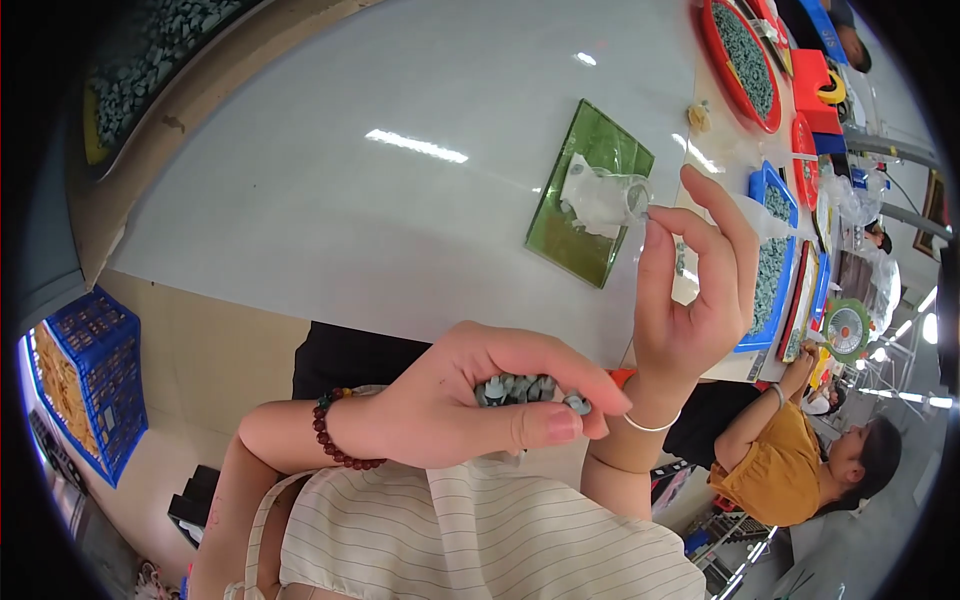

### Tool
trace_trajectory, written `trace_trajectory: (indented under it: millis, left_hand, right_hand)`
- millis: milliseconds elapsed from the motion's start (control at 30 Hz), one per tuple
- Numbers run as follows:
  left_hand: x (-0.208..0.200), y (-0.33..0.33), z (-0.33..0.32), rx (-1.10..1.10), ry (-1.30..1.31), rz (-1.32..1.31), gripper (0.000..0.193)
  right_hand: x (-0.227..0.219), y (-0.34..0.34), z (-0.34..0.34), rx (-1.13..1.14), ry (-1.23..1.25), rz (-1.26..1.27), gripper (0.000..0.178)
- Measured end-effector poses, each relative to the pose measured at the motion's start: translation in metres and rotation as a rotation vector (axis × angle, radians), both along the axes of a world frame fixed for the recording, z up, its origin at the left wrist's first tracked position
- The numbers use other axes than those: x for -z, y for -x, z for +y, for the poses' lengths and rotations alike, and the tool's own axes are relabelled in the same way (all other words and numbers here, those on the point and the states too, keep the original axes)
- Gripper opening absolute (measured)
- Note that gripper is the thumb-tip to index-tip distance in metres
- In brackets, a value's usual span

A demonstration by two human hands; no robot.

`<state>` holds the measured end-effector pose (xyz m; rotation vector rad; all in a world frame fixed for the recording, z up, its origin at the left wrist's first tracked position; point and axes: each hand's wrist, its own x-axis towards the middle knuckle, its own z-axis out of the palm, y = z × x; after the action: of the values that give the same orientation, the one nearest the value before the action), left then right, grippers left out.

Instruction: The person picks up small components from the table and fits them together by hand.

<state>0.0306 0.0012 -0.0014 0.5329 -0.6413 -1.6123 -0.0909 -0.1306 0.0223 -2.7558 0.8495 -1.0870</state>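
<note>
My left hand (490,400) is curled round a handful of small grey-green pieces (515,388), with one piece near the fingertips. My right hand (700,270) pinches thumb and forefinger together at the right side of a green glass plate (570,245). What lies in that pinch is too small to make out. Right by these fingertips is a clear round rim (637,190). A white smeared lump (595,200) sits on the plate.
Grey-green pieces fill a red tray (715,50) and a blue tray (745,340) on the right. A large bin (100,165) of pieces stands far left, above a blue crate (120,400). A co-worker (790,460) sits to the right, beyond a green fan (848,328).
</note>
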Motion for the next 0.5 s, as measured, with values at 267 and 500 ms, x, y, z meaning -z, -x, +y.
trace_trajectory:
  millis: [267,500]
  left_hand:
    - [-0.001,-0.009,0.007,-0.041,0.013,-0.053,0.016]
    - [0.007,-0.008,0.000,-0.303,0.250,-0.419,0.019]
  right_hand:
    - [-0.001,0.003,0.005,0.004,-0.025,0.027,0.010]
    - [0.000,0.022,0.056,-0.152,-1.145,-0.747,0.015]
